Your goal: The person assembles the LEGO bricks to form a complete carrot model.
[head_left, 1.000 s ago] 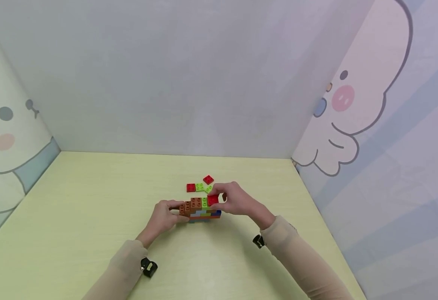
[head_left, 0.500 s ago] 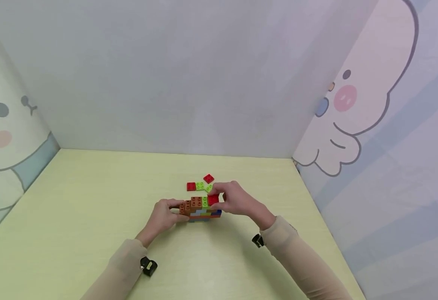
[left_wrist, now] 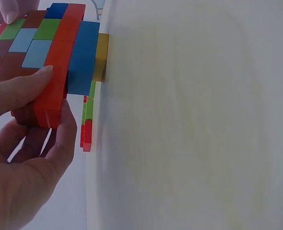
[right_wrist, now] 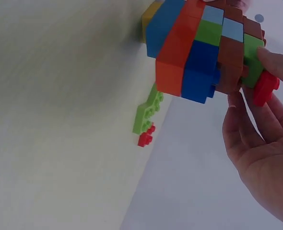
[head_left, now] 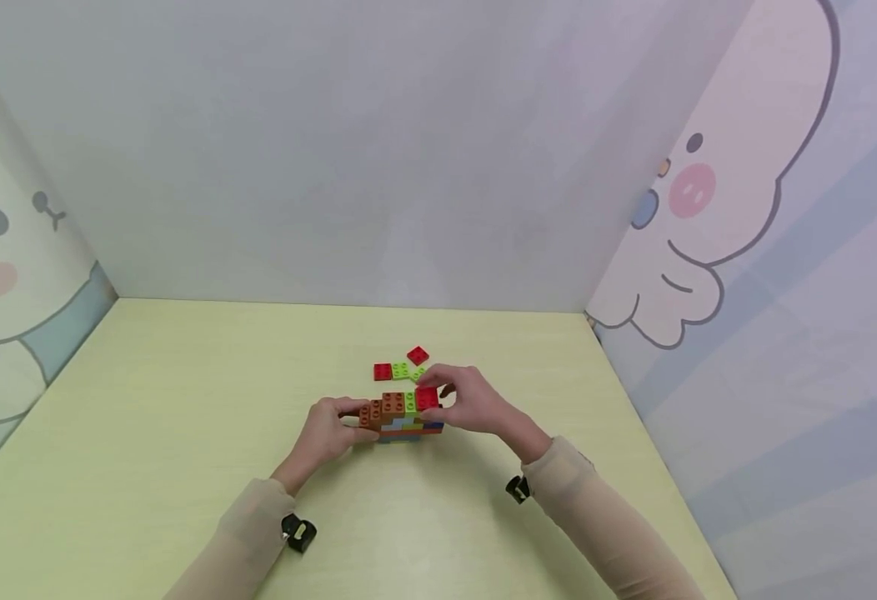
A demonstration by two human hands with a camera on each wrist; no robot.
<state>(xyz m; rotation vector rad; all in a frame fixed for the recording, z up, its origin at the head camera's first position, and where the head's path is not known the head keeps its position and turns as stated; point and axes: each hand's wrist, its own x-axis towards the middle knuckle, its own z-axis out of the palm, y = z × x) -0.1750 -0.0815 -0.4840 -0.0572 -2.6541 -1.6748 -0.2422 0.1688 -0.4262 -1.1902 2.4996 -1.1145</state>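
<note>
A built block of toy building bricks (head_left: 393,406) stands at the middle of the table, with brown, green, light blue, blue and orange-red layers and a narrower yellow base. My left hand (head_left: 324,433) grips its left end, thumb across the near face and fingers behind, as the left wrist view shows on the brick build (left_wrist: 60,52). At the top right end, my right hand (head_left: 476,404) pinches a red brick (head_left: 427,399) between thumb and fingers. In the right wrist view the red brick (right_wrist: 264,88) sits beside a green brick (right_wrist: 253,55), which the thumb also touches.
Behind the build lie loose flat bricks: a red one (head_left: 383,372), a green one (head_left: 400,370), another red one (head_left: 418,356) and a second green one (head_left: 418,375) partly hidden by my right hand. A pale wall (head_left: 348,167) closes the table's far side.
My right fingers have shifted slightly at the red brick, and more of its studded top now shows. The left hand keeps its grip; the view has tilted a little.
</note>
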